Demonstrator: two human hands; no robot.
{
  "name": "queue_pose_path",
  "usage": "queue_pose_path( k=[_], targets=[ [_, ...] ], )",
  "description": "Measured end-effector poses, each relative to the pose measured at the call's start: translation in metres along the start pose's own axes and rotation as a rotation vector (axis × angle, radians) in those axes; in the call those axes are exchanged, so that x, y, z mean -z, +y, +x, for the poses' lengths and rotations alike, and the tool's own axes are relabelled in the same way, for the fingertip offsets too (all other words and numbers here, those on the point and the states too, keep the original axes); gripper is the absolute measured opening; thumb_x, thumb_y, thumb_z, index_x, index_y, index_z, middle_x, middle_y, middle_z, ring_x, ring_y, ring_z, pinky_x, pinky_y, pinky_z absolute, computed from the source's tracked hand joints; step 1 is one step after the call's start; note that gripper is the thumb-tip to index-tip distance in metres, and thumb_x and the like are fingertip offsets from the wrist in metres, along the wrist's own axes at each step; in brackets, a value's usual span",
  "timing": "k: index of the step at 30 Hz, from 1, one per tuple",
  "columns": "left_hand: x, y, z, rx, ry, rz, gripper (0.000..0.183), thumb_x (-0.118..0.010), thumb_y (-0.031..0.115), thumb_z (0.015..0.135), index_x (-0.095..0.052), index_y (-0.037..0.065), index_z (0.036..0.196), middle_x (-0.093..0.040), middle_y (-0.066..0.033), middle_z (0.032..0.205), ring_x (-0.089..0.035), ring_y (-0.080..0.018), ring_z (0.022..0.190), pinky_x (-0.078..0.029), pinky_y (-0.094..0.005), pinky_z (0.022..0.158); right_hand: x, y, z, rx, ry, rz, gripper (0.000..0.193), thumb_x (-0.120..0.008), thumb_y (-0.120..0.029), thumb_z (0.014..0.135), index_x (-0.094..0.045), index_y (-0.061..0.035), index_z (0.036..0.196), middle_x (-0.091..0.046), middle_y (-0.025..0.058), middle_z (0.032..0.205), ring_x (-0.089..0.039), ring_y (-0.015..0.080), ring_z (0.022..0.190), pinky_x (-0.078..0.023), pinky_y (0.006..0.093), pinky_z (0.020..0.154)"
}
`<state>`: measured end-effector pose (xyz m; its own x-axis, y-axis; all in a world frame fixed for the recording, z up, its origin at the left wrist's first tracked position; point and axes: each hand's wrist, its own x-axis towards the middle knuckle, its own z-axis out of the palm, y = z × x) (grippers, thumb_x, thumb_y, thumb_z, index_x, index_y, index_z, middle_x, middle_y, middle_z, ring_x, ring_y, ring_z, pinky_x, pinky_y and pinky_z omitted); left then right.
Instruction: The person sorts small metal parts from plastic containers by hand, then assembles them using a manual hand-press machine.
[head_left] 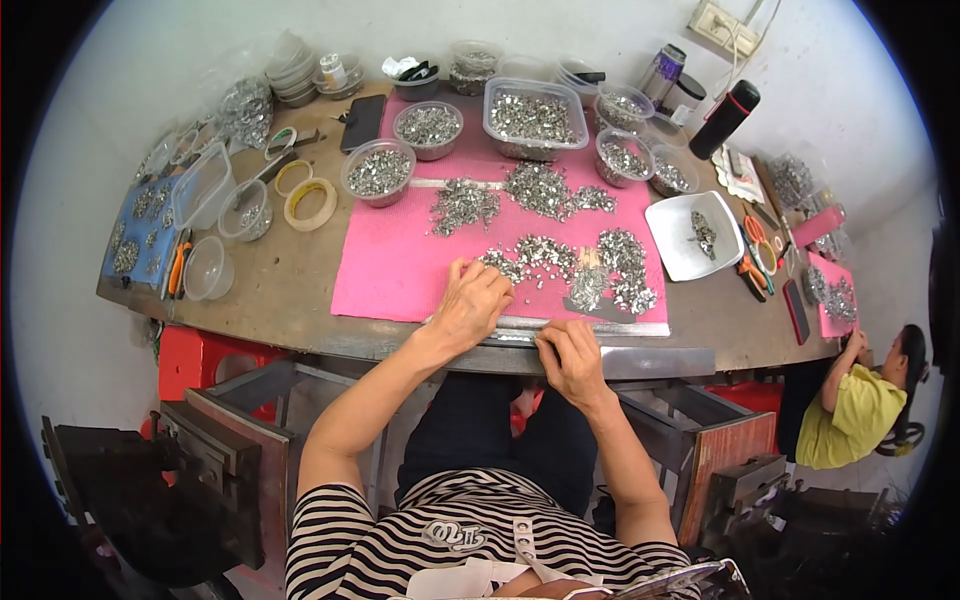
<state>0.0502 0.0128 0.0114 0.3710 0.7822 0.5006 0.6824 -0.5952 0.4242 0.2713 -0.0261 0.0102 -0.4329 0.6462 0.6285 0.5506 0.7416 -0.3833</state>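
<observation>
My left hand [474, 305] is closed at the front of the pink mat [390, 270], its curled fingers beside a loose pile of small shiny metal pieces [545, 255]. What it pinches, if anything, is hidden. Lower and to the right, my right hand [572, 358] is closed in a pinch at a narrow metal strip [510, 336] along the table's front edge; anything between its fingertips is too small to name. More metal pieces [625, 265] lie in a heap right of the hands, beside a flat grey piece [600, 311].
Clear tubs [535, 110] full of metal pieces line the back. A white tray [672, 232] sits right, near pliers [752, 278] and a black flask [725, 118]. Tape rolls [310, 204] and empty tubs [208, 268] are left. A person in yellow [848, 425] works at far right.
</observation>
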Motion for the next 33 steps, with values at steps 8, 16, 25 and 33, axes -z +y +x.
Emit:
queue_pose_path(
  k=[8, 16, 25, 33],
  targets=[
    [-0.001, 0.046, -0.023, 0.156, 0.062, -0.383, 0.006, -0.064, 0.004, 0.091, -0.061, 0.003, 0.096, -0.061, -0.0100, 0.087, -0.057, -0.0289, 0.084, -0.044, -0.0397, 0.079, 0.017, 0.001, 0.009, -0.084, -0.007, 0.129, 0.014, -0.072, 0.000, 0.082, -0.068, -0.0021, 0.095, -0.066, 0.0094, 0.092, -0.063, 0.0271, 0.082, -0.047, 0.0379, 0.075],
    [-0.012, 0.050, -0.028, 0.070, 0.094, -0.325, 0.009, -0.065, 0.001, 0.088, -0.058, 0.002, 0.094, -0.059, -0.0104, 0.090, -0.057, -0.0297, 0.084, -0.043, -0.0399, 0.079, 0.011, 0.003, 0.010, -0.229, 0.035, 0.240, 0.012, -0.071, 0.002, 0.083, -0.069, -0.0015, 0.095, -0.067, 0.0110, 0.088, -0.064, 0.0269, 0.079, -0.047, 0.0371, 0.074],
    [-0.015, 0.055, -0.027, -0.059, 0.168, -0.098, 0.014, -0.070, 0.002, 0.083, -0.059, 0.002, 0.092, -0.060, -0.0118, 0.089, -0.058, -0.0307, 0.082, -0.047, -0.0411, 0.077, -0.017, 0.022, 0.058, -0.130, -0.113, 0.135, 0.008, -0.073, -0.005, 0.084, -0.069, -0.0006, 0.089, -0.062, 0.0124, 0.083, -0.061, 0.0306, 0.080, -0.048, 0.0403, 0.072],
    [-0.018, 0.050, -0.031, -0.055, 0.213, -0.161, 0.015, -0.076, 0.004, 0.079, -0.066, 0.002, 0.091, -0.065, -0.0105, 0.091, -0.063, -0.0287, 0.085, -0.051, -0.0413, 0.081, -0.042, 0.036, 0.078, -0.043, -0.253, 0.054, 0.008, -0.072, -0.011, 0.083, -0.069, -0.0031, 0.084, -0.062, 0.0105, 0.082, -0.062, 0.0320, 0.084, -0.047, 0.0435, 0.077]
  ],
)
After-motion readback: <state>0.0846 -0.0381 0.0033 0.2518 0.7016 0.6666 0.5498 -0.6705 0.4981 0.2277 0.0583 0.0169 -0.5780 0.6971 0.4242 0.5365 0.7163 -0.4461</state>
